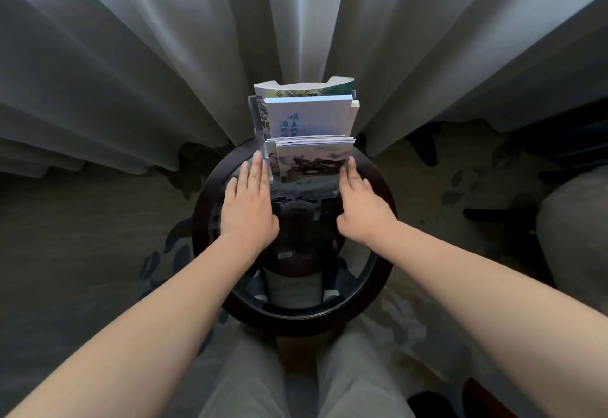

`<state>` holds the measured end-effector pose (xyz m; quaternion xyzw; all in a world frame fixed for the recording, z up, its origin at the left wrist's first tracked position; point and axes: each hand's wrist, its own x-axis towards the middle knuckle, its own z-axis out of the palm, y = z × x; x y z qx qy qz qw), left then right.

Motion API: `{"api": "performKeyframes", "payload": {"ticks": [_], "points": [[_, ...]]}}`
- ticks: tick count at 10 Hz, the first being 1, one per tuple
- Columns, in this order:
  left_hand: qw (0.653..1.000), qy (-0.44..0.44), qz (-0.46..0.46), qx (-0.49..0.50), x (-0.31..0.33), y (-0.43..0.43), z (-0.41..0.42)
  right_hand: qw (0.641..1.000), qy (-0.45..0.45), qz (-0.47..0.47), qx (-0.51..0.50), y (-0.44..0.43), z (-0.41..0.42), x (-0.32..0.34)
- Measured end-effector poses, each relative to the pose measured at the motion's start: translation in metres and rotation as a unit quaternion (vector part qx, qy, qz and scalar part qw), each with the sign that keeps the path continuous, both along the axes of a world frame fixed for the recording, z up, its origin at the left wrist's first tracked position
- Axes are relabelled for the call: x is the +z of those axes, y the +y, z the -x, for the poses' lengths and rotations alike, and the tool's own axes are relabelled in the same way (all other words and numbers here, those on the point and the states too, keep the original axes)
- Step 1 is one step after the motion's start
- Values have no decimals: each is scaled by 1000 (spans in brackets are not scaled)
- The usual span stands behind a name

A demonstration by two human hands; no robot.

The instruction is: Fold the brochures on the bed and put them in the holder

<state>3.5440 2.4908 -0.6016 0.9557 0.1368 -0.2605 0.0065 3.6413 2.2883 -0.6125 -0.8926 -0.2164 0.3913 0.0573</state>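
a person's two bare hands bracket a clear plastic holder (259, 128) standing at the 12 o'clock edge of a round glass-topped table (204, 220). neither hand grasps anything. the left hand (248, 204) is spread flat, palm down, fingers straight and close together. it lies along the holder's 9 o'clock side with the forefinger against the plastic wall. the right hand (360, 207) mirrors it at the 3 o'clock side, fingers straight and slightly fanned, thumb tucked low toward the table's centre. its fingertips reach the holder's front right corner, though whether they press the plastic cannot be told.

both forearms are bare and stretch out nearly straight from the 7 and 5 o'clock corners of the frame, meeting over the table.

the brochures are already in the holder, upright in stepped tiers. the front brochures (312, 164), showing a misty landscape print, fill the lowest pocket as a thick sheaf with edges roughly level. behind them stands a pale brochure (309, 115) with blue chinese lettering down its face. a third one (304, 86), green-patterned, rises highest at the back.

grey curtains (164, 72) hang in heavy folds behind the table. patterned carpet (82, 236) lies below, with the person's light trousers (240, 378) at 6 o'clock.
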Motion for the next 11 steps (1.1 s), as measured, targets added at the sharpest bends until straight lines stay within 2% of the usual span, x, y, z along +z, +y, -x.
{"api": "performKeyframes", "payload": {"ticks": [3,5,7,8,9,10,11], "points": [[999,15,-40,6,-5,16,-4,999,27,-25,-31,15,8,5],[1000,9,-1,23,-1,23,0,999,20,-12,-41,28,9,4],[998,8,39,51,1,18,-1,1000,12,6,-19,25,9,4],[998,17,34,46,3,19,-4,999,-15,33,30,25,7,6],[999,44,18,25,14,21,-13,994,-38,70,69,28,4,18],[999,51,5,5,40,32,-27,994,-48,72,63,39,-7,47],[999,18,-33,21,80,43,-29,992,-81,61,80,45,-13,87]]}}
